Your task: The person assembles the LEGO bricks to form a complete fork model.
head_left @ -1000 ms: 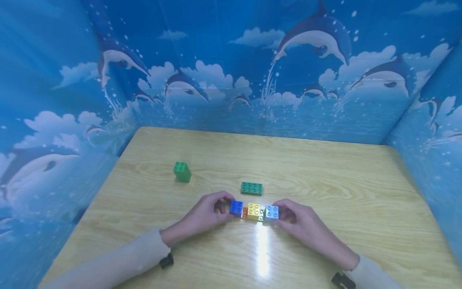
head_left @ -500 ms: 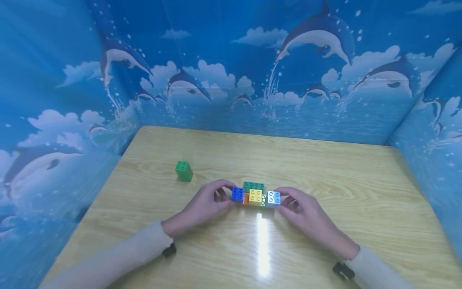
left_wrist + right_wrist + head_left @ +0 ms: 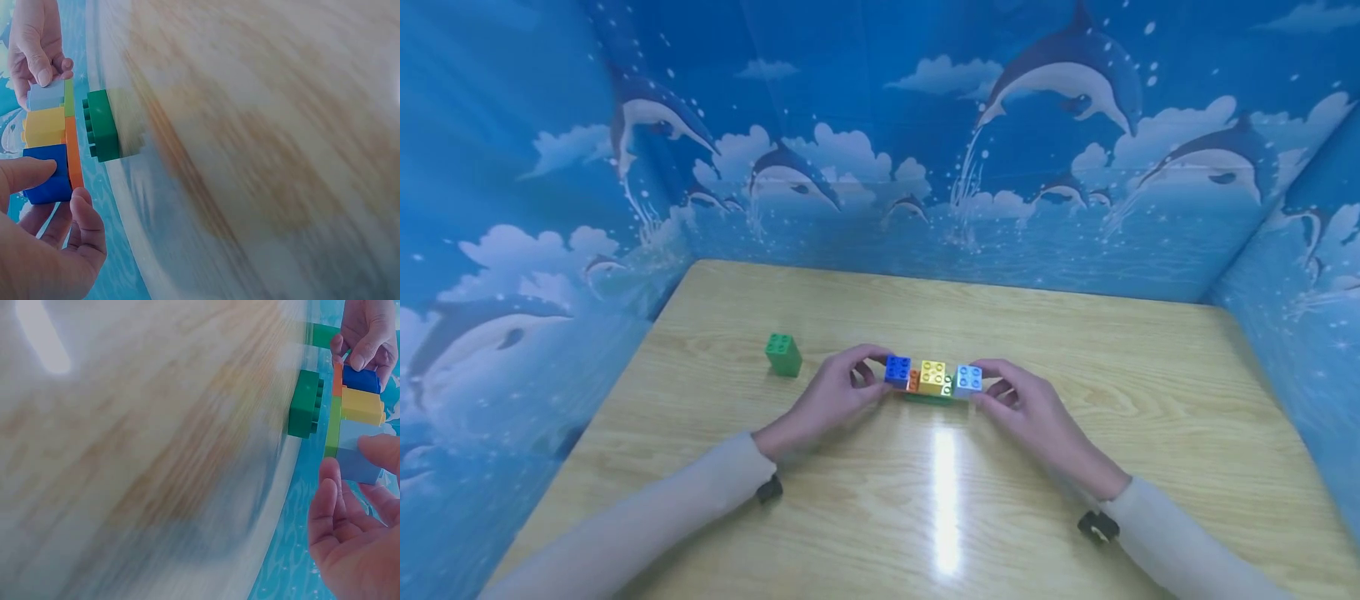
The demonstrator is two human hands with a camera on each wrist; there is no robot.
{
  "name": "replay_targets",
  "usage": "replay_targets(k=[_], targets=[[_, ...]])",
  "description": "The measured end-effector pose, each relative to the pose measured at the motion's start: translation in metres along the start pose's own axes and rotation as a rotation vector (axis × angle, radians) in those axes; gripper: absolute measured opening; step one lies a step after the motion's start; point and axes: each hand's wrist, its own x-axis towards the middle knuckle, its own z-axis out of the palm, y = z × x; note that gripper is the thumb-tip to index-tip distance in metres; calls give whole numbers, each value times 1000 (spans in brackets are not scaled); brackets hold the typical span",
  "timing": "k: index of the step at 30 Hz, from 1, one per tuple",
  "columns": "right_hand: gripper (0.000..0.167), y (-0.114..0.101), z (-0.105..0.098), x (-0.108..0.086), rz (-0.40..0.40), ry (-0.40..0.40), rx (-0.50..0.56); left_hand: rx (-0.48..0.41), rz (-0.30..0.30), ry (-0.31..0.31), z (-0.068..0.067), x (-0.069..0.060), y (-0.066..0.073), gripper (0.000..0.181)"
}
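Note:
Both hands hold one row of joined toy bricks above the table. My left hand (image 3: 842, 390) pinches the dark blue brick (image 3: 47, 175) at its left end. My right hand (image 3: 1033, 412) pinches the light blue brick (image 3: 357, 453) at the other end. Between them sits a yellow brick (image 3: 932, 377). Under these lie a thin orange brick (image 3: 74, 153) and a thin light green brick (image 3: 333, 425). Just below the row, with a gap in both wrist views, a dark green brick (image 3: 304, 403) rests on the table, studs up. The row mostly covers it in the head view.
A tall green brick stack (image 3: 784, 356) stands upright on the wooden table (image 3: 1075, 342), left of the left hand. Curtains with dolphins (image 3: 1060, 92) enclose the table's back and sides. A bright light reflection lies on the near tabletop.
Both hands have carried the brick row away from the body, from in front of the dark green brick to over it. The tall green stack stays put.

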Motion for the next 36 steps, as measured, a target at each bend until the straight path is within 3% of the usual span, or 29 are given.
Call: replay_targets(k=[14, 25, 32, 36], targets=[[46, 5, -2, 5, 21, -33, -46, -5, -15, -23, 4, 6, -8, 45], [47, 5, -2, 6, 17, -48, -44, 17, -34, -45, 0, 5, -6, 43], [50, 5, -1, 10, -40, -26, -65, 26, 10, -80, 3, 8, -7, 50], [50, 2, 3, 16, -78, -18, -22, -3, 42, -92, 9, 11, -6, 54]])
